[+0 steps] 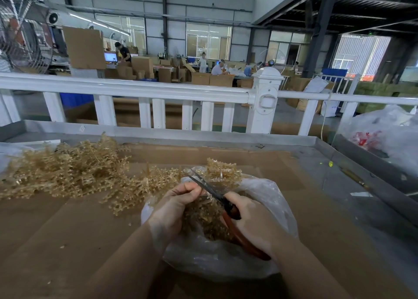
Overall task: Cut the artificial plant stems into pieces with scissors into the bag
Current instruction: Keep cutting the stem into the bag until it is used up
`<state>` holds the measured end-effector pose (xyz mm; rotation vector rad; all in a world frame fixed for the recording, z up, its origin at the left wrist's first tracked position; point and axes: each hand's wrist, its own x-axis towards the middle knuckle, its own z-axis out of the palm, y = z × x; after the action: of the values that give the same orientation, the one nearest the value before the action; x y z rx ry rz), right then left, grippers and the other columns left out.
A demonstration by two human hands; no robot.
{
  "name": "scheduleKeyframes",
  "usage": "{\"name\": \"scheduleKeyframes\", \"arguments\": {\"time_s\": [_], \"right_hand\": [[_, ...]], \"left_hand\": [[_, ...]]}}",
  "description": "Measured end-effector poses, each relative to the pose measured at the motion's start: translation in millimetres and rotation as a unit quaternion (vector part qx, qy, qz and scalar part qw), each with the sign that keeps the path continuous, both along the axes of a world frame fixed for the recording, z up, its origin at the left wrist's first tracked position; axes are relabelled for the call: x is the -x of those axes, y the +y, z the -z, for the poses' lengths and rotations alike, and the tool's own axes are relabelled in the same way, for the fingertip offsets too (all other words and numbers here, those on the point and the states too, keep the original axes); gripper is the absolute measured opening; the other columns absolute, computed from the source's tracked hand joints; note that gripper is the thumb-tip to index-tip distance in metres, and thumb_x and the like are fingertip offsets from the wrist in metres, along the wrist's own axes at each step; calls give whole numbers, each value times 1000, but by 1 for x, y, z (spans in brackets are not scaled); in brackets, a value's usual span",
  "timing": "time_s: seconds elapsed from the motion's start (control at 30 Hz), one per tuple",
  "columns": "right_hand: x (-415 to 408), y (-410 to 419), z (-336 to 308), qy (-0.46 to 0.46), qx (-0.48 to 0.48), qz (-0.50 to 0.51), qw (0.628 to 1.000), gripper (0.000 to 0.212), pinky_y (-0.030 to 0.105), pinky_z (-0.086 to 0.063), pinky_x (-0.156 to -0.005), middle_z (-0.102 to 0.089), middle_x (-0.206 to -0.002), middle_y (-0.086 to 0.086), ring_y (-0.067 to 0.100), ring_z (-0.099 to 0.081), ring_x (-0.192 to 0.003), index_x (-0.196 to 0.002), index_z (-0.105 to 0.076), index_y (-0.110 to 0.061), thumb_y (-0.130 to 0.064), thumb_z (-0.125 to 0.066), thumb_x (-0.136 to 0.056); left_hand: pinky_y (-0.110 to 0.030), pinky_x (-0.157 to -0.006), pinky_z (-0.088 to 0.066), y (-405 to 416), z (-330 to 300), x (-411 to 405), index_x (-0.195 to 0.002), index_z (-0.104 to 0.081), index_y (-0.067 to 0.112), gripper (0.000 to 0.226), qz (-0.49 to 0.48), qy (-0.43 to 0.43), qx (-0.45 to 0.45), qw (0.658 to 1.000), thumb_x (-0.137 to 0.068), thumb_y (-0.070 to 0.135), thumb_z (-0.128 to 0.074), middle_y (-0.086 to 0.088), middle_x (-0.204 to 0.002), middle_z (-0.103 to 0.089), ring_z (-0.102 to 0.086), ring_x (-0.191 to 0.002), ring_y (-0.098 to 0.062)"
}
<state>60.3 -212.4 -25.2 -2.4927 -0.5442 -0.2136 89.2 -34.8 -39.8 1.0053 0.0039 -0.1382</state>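
Plastic bag point(267, 199) sits right under your hands so pieces drop in; your left hand point(174, 206) pinches a stem point(204, 205), right hand point(251, 222) grips the scissors point(214, 192), blades apart.

**Stems, bag and scissors share a workshop tabletop**

A plastic bag point(217, 262) lies on the tabletop point(67, 242), near its front edge and a little right of centre. Cut pieces point(208, 222) sit inside it. Over the bag's mouth, the left hand point(174, 208) holds a stem point(222, 172), with the right hand point(253, 226) beside it gripping the scissors point(217, 194), whose blades point back and to the left. A heap of stems point(65, 170) lies behind and to the left of the bag. A railing point(140, 90) runs along behind the tabletop, and a second, larger bag point(389, 138) sits off its right side.
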Motion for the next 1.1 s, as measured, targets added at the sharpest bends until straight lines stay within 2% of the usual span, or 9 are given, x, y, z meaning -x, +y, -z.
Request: {"name": "scheduleKeyframes", "arguments": {"time_s": [0.1,0.3,0.5,0.6,0.7,0.73,0.87,1.03,1.1], "right_hand": [[1,3,0,-6,-15,-2,1000,14,6,-37,-65,-61,-93,-12,4,-56,-85,-105,-57,-29,-36,-54,-93],[2,9,1,-27,-14,1,1000,20,8,-41,-71,-65,-93,-11,2,-59,-84,-107,-58,-27,-40,-51,-93],[3,8,3,-38,-18,4,999,17,3,-39,-71,-67,-94,-11,-3,-58,-83,-105,-61,-25,-34,-54,-93],[5,9,3,-33,-32,0,999,17,-1,-36,-72,-66,-95,-14,-9,-53,-79,-104,-62,-28,-37,-55,-92],[5,9,3,-32,-38,-4,999,19,-3,-34,-74,-63,-95,-18,-11,-50,-80,-107,-63,-27,-37,-55,-92],[6,9,2,-31,-40,-5,999,20,-2,-34,-74,-61,-94,-19,-11,-50,-80,-108,-63,-27,-37,-56,-92],[5,7,1,-27,-42,1,999,19,5,-39,-75,-66,-95,-12,-2,-57,-87,-105,-64,-24,-36,-57,-91],[5,7,2,5,-45,-1,999,22,8,-40,-79,-65,-102,-11,1,-57,-93,-111,-60,-24,-36,-55,-93],[4,8,1,12,-50,-4,999,22,5,-39,-77,-64,-102,-12,-1,-57,-92,-111,-60,-24,-35,-55,-93]], "left_hand": [[-23,-60,-57,-1,-1,0,-86,-64,-1,8,-4,6,4,1000,-82,-2,-57,-11,-72,-69,-68,-63,-17],[-24,-63,-57,2,0,0,-86,-66,-1,20,5,-3,0,1000,-68,6,-61,-9,-70,-70,-68,-64,-17],[-22,-55,-55,2,-1,0,-69,-70,5,9,13,-5,0,1000,-69,6,-61,-8,-64,-68,-66,-57,-16],[-23,-57,-55,1,1,0,-78,-64,2,10,12,-5,-7,1000,-70,6,-62,-7,-65,-68,-66,-59,-15],[-21,-55,-54,1,1,-1,-79,-60,2,5,12,-2,8,1000,-74,2,-60,-6,-63,-68,-66,-58,-13],[-21,-55,-54,1,1,0,-78,-59,2,2,13,-2,11,1000,-78,0,-59,-6,-63,-67,-66,-57,-14],[-21,-54,-54,0,1,-1,-74,-58,5,16,4,-3,-6,1000,-86,-4,-54,-6,-62,-67,-66,-57,-14],[-24,-59,-55,0,1,2,-59,-68,15,16,29,-16,-34,999,-71,5,-63,-8,-69,-68,-68,-65,-17],[-24,-59,-55,1,1,1,-59,-69,15,18,34,-13,-35,999,-73,4,-63,-8,-69,-68,-68,-66,-17]]}}
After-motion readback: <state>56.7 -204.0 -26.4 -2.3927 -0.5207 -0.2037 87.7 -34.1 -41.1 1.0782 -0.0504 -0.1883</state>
